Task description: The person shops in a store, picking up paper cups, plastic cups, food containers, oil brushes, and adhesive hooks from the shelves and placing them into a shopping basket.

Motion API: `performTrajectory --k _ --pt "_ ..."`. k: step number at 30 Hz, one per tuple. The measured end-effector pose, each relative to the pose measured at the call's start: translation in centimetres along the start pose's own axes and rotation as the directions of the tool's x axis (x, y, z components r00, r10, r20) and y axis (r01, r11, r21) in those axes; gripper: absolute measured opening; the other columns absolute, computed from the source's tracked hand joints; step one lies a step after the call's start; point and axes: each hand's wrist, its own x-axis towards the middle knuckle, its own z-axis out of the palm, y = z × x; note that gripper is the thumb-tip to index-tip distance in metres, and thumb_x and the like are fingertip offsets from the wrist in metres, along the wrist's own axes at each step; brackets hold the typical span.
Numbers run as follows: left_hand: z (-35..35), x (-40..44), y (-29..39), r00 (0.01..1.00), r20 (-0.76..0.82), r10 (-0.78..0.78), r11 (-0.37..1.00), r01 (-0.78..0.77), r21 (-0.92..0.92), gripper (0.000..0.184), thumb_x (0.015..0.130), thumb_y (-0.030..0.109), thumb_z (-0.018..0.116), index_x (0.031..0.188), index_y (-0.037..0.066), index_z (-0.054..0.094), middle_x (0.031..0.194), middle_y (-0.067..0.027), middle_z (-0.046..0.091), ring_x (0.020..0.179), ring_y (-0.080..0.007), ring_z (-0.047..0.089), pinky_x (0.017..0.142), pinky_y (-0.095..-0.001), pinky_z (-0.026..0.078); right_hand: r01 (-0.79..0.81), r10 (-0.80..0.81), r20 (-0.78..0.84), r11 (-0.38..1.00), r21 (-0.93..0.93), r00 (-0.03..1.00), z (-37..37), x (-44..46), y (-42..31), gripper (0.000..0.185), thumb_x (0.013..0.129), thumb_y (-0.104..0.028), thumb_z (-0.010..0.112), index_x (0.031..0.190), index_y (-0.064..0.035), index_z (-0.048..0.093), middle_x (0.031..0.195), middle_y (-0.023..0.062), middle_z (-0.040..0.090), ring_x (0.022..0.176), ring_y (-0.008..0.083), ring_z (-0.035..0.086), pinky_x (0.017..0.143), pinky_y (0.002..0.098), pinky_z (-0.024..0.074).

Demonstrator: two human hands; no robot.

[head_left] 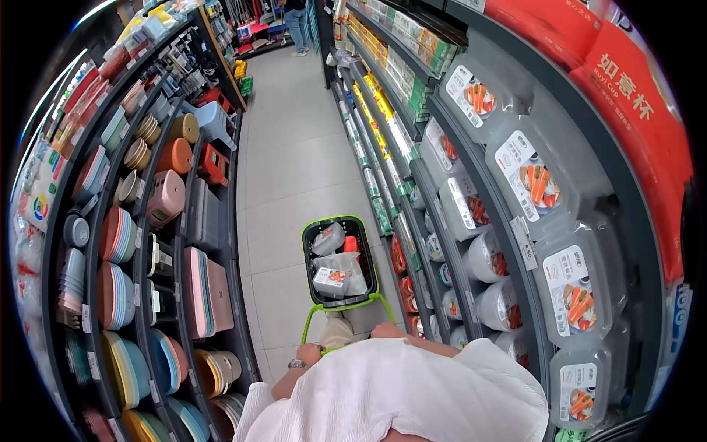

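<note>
Both hands closed on the green handle (307, 330) of a black shopping basket (308, 259), lower centre of the frame: left hand (309, 356) (watch at the wrist) at the handle's left end, right hand (386, 331) toward its right. Wide spacing probably keeps the load level; finger detail partly hidden.

Inside — a labelled clear food container (331, 281) nearest the body, a second container (328, 239) at the far end, a red item (351, 244) beside it. Likely laid loosely, wherever they fit.

Right of frame: carrot-labelled storage boxes (578, 295) face outward, presumably so labels read from the aisle (294, 147).
</note>
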Motion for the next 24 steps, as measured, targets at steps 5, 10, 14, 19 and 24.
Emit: performTrajectory --k 5,10,14,19,24 --pt "-0.2 0.6 -1.4 0.995 0.095 0.032 0.999 -0.036 0.039 0.029 0.086 0.039 0.057 0.104 0.029 0.077 0.087 -0.0128 0.073 0.08 -0.0319 0.072 0.067 -0.0471 0.057 0.046 -0.046 -0.005 0.999 -0.001 0.999 0.0 1.4 -0.4 0.027 0.081 -0.027 0.061 0.082 -0.004 0.075 0.083 0.0203 0.072 0.081 0.0382 0.073 0.069 0.0497 0.0576" --pt "1.7 1.9 -2.4 0.994 0.107 0.011 1.0 -0.013 0.012 0.028 0.086 0.039 0.057 0.102 0.028 0.078 0.089 -0.0116 0.074 0.082 -0.0312 0.072 0.07 -0.0454 0.058 0.0 -0.003 0.067 0.999 0.052 0.998 0.6 2.3 -0.1 0.028 0.082 -0.028 0.059 0.083 -0.0042 0.073 0.084 0.0207 0.072 0.081 0.038 0.073 0.069 0.05 0.058" --pt "0.4 3.6 -1.1 0.986 0.163 -0.013 1.0 0.011 0.011 0.026 0.084 0.034 0.06 0.098 0.023 0.079 0.09 -0.012 0.074 0.086 -0.031 0.072 0.073 -0.0448 0.058 0.053 -0.064 0.113 0.994 0.092 0.992 0.2 2.6 1.5 0.024 0.081 -0.026 0.062 0.081 -0.0053 0.075 0.084 0.0199 0.072 0.081 0.0377 0.072 0.07 0.0497 0.0582" --pt "-2.9 6.6 -0.1 0.994 0.108 -0.006 0.999 0.001 0.046 0.025 0.083 0.032 0.061 0.093 0.016 0.078 0.092 -0.0136 0.074 0.086 -0.0316 0.072 0.074 -0.0455 0.058 -0.104 0.104 0.042 0.995 -0.01 0.994 -1.6 4.1 3.1 0.024 0.08 -0.025 0.062 0.08 -0.0057 0.075 0.082 0.0184 0.072 0.08 0.0369 0.071 0.069 0.0496 0.0567" --pt "-5.7 10.4 -1.5 0.999 0.031 0.014 0.999 -0.015 0.036 0.024 0.082 0.031 0.062 0.091 0.015 0.078 0.091 -0.014 0.074 0.085 -0.0323 0.072 0.073 -0.0457 0.058 -0.209 0.206 -0.073 0.977 -0.04 0.976 -3.4 7.1 5.3 0.021 0.079 -0.023 0.063 0.079 -0.006 0.075 0.084 0.0187 0.072 0.08 0.0364 0.071 0.069 0.0499 0.0566"
